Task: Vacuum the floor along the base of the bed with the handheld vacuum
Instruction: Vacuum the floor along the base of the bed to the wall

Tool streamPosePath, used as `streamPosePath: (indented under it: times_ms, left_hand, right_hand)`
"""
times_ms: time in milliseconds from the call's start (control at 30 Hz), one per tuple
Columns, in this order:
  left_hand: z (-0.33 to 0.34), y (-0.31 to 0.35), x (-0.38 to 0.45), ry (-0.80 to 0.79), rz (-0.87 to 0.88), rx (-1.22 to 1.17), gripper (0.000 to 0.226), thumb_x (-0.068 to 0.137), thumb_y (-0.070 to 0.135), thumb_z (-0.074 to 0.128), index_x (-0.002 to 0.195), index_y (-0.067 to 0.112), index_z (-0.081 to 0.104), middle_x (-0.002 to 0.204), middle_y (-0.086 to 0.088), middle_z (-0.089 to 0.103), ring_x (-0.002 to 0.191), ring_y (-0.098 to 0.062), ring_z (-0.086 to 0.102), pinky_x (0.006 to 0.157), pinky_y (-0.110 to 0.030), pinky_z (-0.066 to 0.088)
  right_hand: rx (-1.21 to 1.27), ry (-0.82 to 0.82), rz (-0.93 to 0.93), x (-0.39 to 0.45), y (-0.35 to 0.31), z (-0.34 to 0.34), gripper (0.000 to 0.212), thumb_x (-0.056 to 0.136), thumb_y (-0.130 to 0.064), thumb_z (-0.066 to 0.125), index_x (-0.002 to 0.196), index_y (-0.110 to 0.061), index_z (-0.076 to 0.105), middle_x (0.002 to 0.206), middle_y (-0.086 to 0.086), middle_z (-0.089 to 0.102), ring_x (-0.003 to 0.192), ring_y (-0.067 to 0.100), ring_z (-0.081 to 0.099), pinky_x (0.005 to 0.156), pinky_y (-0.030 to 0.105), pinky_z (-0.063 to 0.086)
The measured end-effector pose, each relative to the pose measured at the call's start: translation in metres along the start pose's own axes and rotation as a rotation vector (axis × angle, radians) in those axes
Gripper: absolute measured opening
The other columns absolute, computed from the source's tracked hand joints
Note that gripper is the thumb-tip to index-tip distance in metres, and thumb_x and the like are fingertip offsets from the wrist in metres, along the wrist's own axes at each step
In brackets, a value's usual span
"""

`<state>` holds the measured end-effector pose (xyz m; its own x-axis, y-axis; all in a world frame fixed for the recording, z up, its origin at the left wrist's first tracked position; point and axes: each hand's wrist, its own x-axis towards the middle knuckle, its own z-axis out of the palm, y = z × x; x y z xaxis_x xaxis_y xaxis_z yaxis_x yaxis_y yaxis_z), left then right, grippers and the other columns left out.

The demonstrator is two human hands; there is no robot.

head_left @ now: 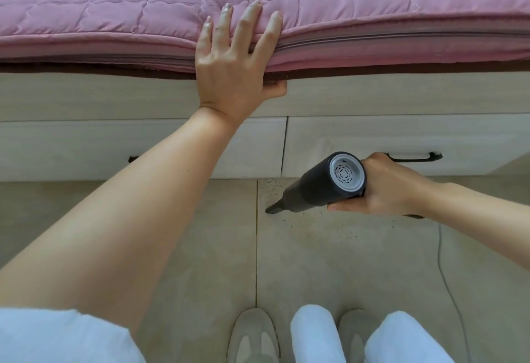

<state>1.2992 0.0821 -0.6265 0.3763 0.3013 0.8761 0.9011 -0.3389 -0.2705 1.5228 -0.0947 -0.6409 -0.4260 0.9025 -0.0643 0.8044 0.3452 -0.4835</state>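
Note:
My right hand (393, 190) grips a black handheld vacuum (318, 184) with a grey vented rear cap facing the camera. Its narrow nozzle (272, 208) points down and left and touches the beige tiled floor (200, 248) next to a tile seam, a little in front of the bed base (86, 144). Fine dark specks (338, 226) are scattered on the tile around and to the right of the nozzle. My left hand (235, 58) rests on the edge of the pink quilted mattress (114, 4), fingers straight and spread on top, thumb tucked below the edge.
The light wooden bed base has two drawers; a black handle (413, 158) shows behind my right hand, and another (133, 159) is partly hidden by my left forearm. A thin cable (439, 265) trails over the floor at right. My slippers (252, 334) and white trousers fill the bottom.

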Motion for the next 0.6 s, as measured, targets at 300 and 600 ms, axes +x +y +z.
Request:
streamPosePath:
  times_ms: [300,600]
  left_hand:
    - [0.001,0.002,-0.001,-0.012,-0.006,0.003,0.093,0.062,0.083,0.063,0.135,0.027,0.052,0.131,-0.004,0.065,0.117,-0.037,0.064,0.095,-0.055,0.052]
    - [0.0,0.002,-0.001,-0.013,-0.015,0.011,0.095,0.06,0.083,0.065,0.135,0.028,0.047,0.13,-0.003,0.065,0.118,-0.036,0.063,0.096,-0.054,0.052]
  right_hand:
    - [0.05,-0.001,0.042,0.003,0.007,0.008,0.029,0.068,-0.055,0.072,0.067,-0.055,0.043,0.063,-0.038,0.054,0.065,-0.009,0.054,0.056,0.009,0.035]
    - [-0.037,0.037,0.077,0.01,0.002,0.013,0.037,0.069,-0.057,0.072,0.068,-0.052,0.035,0.052,-0.029,0.046,0.057,0.003,0.05,0.051,0.01,0.033]
